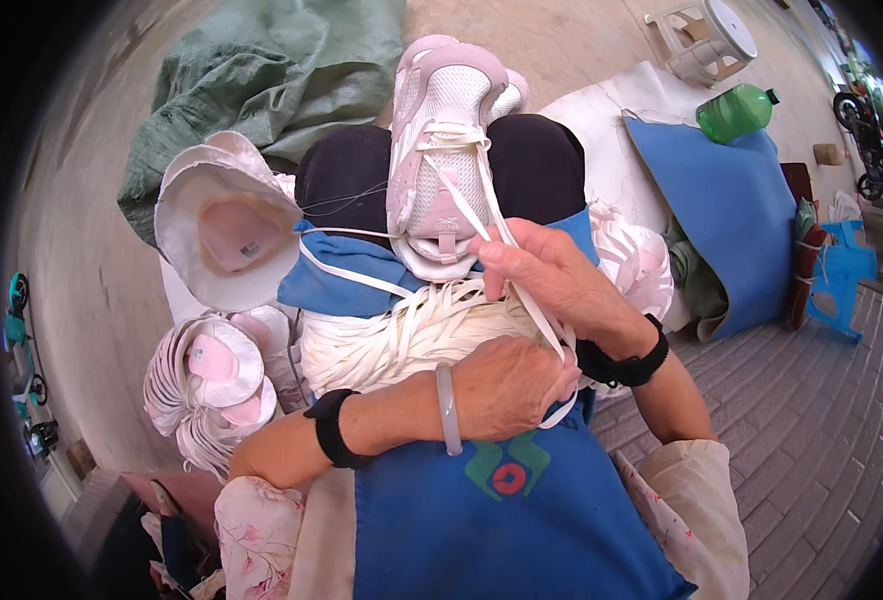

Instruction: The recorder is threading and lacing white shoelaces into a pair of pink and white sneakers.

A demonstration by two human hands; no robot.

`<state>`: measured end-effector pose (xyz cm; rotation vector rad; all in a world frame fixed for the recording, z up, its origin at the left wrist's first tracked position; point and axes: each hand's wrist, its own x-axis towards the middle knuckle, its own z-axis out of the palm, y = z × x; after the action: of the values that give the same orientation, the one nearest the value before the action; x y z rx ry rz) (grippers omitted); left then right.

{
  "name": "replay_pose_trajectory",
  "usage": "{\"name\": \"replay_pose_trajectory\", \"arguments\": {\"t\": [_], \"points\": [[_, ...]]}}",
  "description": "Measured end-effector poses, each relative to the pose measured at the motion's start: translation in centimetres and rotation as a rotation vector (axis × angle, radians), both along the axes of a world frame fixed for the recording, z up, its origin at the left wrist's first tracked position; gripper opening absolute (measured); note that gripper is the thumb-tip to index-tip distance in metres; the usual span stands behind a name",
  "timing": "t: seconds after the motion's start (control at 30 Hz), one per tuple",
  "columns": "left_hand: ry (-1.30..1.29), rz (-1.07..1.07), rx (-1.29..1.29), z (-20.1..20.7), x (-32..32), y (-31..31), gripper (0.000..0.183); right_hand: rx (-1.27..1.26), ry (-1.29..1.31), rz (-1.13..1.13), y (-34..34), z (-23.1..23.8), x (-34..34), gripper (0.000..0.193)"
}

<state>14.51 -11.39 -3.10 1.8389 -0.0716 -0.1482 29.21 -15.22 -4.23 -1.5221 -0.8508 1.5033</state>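
Observation:
A pink and white sneaker upper [452, 160] stands between my dark-clad knees, its opening toward me. A flat white shoelace [505, 232] is threaded through its top eyelets and runs down to my hands. My right hand [554, 275] pinches the lace close to the upper's collar. Lower down, my left hand [517, 385] is closed on the lace, knuckles up, and a loop hangs below its fingers. A thick bundle of white laces [412, 340] lies across my lap, behind my left forearm. Another lace strand reaches left from the upper.
Stacked uppers lie left [207, 370] and right [634, 255] of my lap. One cupped white upper [227, 220] sits beside my left knee. A blue sheet [712, 210], green bottle [737, 112], white stool [707, 40] and blue stool [842, 275] are at right; green sacking [262, 80] lies far left.

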Motion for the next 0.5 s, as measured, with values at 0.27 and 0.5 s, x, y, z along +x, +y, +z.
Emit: {"name": "replay_pose_trajectory", "arguments": {"t": [0.27, 0.5], "points": [[0.203, 0.306, -0.245, -2.3, -3.4, 5.4, 0.021, -0.073, 0.046, 0.022, -0.6, 2.1, 1.3, 0.028], [-0.097, 1.043, 0.46, -4.4, 1.0, 11.2, 0.013, 0.061, 0.009, 0.124, 0.0, 0.6, -0.3, 0.029]]}}
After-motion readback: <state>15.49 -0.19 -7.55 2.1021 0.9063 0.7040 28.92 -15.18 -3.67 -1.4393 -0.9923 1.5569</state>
